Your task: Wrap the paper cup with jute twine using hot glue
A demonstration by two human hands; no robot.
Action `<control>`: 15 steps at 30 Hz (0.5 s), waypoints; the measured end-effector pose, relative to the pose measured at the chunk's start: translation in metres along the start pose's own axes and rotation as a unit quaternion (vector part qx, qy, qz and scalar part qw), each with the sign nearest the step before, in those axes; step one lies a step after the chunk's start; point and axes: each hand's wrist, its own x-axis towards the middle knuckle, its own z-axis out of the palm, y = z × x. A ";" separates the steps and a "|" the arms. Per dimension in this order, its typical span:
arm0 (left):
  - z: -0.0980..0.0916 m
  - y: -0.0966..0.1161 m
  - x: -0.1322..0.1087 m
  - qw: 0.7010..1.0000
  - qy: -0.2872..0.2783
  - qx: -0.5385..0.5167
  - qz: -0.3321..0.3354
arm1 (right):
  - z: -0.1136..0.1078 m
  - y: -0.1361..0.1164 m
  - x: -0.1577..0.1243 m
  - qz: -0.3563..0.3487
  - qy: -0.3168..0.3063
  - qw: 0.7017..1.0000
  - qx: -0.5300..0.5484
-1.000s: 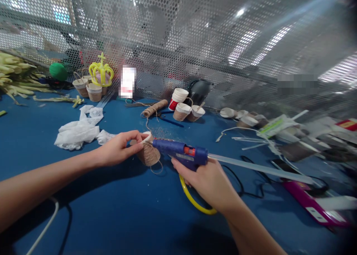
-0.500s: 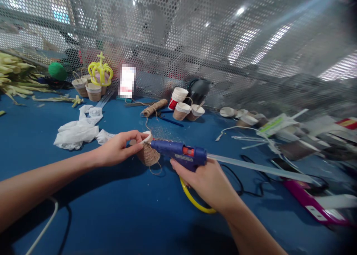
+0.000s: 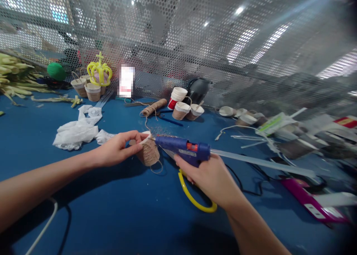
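My left hand (image 3: 125, 147) is closed on the rim of a small paper cup (image 3: 150, 153) wrapped in brown twine, tilted on its side. A loose loop of twine hangs from the cup, and a strand runs back to the twine roll (image 3: 153, 107). My right hand (image 3: 213, 177) grips a blue hot glue gun (image 3: 182, 149), with a long clear glue stick (image 3: 262, 164) sticking out of its back. The gun's nozzle points at the cup near its rim. Beneath my right hand lie scissors with a yellow handle (image 3: 192, 201), partly hidden.
White crumpled cloth (image 3: 75, 133) lies left. At the back stand twine-wrapped cups (image 3: 181, 110), a stack of paper cups (image 3: 178, 94) and a yellow crown-shaped piece (image 3: 99, 71). A purple power strip (image 3: 302, 201) and cables lie right. Metal mesh (image 3: 156, 35) rises behind.
The glue gun in my right hand has shifted slightly to the right, its nozzle a little away from the cup's rim. My left hand and the cup have hardly moved.
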 end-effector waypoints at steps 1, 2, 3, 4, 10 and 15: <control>0.000 0.000 0.000 1.000 -0.001 0.000 0.001 | 0.000 0.000 0.000 -0.007 0.000 1.000 -0.003; 0.000 0.000 0.000 1.000 -0.002 0.000 0.004 | 0.000 0.000 -0.001 -0.013 0.000 1.000 -0.008; 0.000 0.000 0.000 1.000 -0.002 0.000 0.006 | 0.000 0.000 -0.001 -0.018 0.002 1.000 -0.012; 0.000 0.000 0.000 1.000 -0.003 0.000 0.007 | 0.000 0.000 -0.002 -0.021 0.004 1.000 -0.017; 0.001 0.001 0.000 1.000 0.002 -0.004 0.005 | 0.001 0.000 -0.006 0.007 -0.015 0.999 -0.032; 0.001 0.001 0.000 1.000 0.006 -0.004 0.004 | 0.001 -0.004 -0.004 0.005 -0.008 1.000 -0.021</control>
